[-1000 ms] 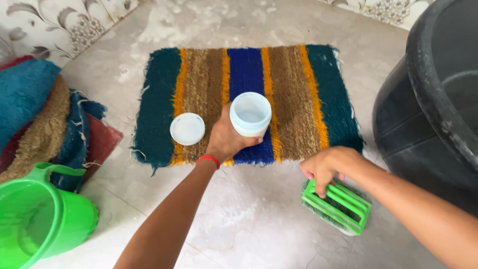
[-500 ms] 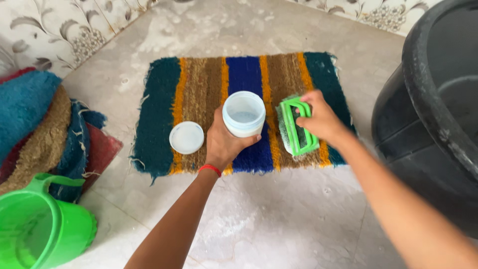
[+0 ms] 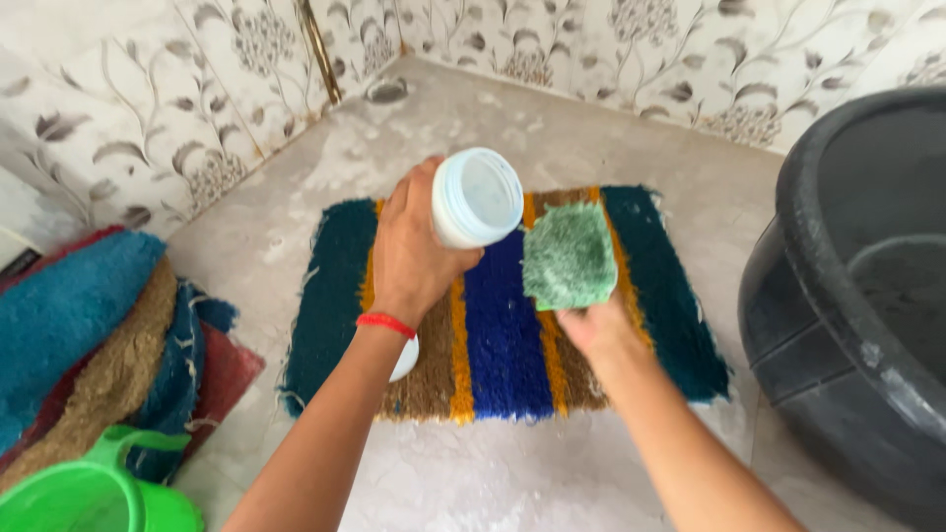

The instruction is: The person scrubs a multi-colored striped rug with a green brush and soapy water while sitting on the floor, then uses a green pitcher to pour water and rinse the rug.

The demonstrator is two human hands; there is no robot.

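Note:
My left hand (image 3: 409, 246) grips an open white plastic jar (image 3: 476, 197), raised and tilted toward the right above a striped doormat (image 3: 325, 286). My right hand (image 3: 596, 330) holds a green scrubbing brush (image 3: 570, 256) bristles up, just right of the jar's mouth. The jar's white lid (image 3: 404, 360) lies on the mat, mostly hidden behind my left forearm. The mat has teal, orange, brown and blue stripes and lies flat on the pale stone floor.
A large black tub (image 3: 847, 305) stands at the right. A pile of blue, tan and red mats (image 3: 89, 335) lies at the left, with a green bucket (image 3: 94, 493) at the lower left. Floral tiled walls (image 3: 197, 89) meet in the far corner.
My left hand has lifted and tipped the jar. My right hand picked the brush up off the floor, carried it over the mat and turned it bristles up beside the jar.

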